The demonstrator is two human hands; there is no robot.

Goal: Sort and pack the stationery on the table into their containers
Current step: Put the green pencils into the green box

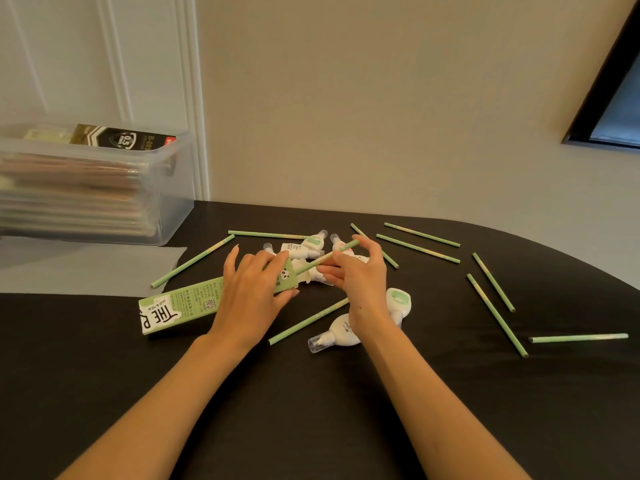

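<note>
A: Step in hand?

B: One green pencil (325,259) is being fed into the open end of the pencil box (180,303). It's pinched near its far end by the right hand (360,271), thumb & fingertips closed on it. The lower tip is at the box mouth, beside the panda flap. Whether it's inside yet can't be told.

A: And the box?

B: It's laid flat on the black table (311,427) and gripped near its open end by the left hand (249,289), fingers curled over the top.

A: How's it done well?

B: The pencil should be lined up w/ the box's long axis before it's pushed. At present it's angled up & to the right, so the flap would prob. be caught. The mouth should be kept wide and the box pressed down so it isn't shoved back. Once the tip's in, the pinch can be eased & the pencil slid, not forced.

A: What's left?

B: Plenty, it's judged. Several loose pencils (495,313) are scattered, mostly to the right. Correction tapes (337,332) are clustered behind the hands, w/ two more by the right wrist. A clear bin (166,188) is set at far left, well apart from the hands.
</note>
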